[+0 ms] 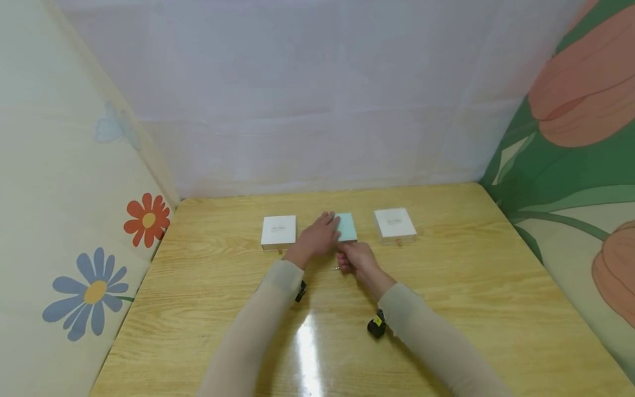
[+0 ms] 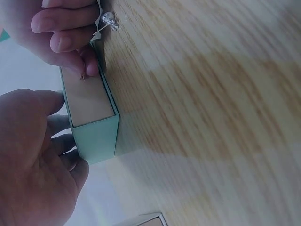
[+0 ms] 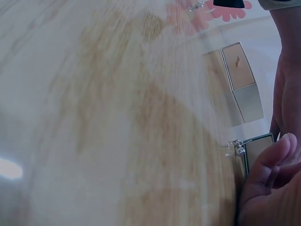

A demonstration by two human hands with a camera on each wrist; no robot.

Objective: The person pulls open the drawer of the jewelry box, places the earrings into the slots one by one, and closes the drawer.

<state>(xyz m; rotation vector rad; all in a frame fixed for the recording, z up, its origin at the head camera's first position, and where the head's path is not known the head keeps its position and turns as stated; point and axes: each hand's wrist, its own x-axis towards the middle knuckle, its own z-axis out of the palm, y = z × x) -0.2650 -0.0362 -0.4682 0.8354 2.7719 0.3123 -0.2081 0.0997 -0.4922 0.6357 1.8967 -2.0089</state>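
A mint-green drawer box (image 1: 348,226) with a beige front (image 2: 89,101) stands on the table. My left hand (image 1: 321,234) holds it from the left side, the fingers reaching over its top. At the front, my right hand (image 1: 358,258) pinches a small pull tab (image 2: 83,76) between thumb and forefinger. A silver piece of jewellery (image 2: 109,21) with a thin stem and a sparkling head juts from the curled fingers of that hand. It also shows in the right wrist view, beside the box's edge; its exact kind is unclear. The drawer front looks flush with the sleeve.
A white box (image 1: 278,230) stands left of the mint box, and another white box (image 1: 395,223) stands to the right, both with small front tabs. The wooden table (image 1: 208,309) meets a pale cloth backdrop (image 1: 317,110). Flower-printed panels flank both sides.
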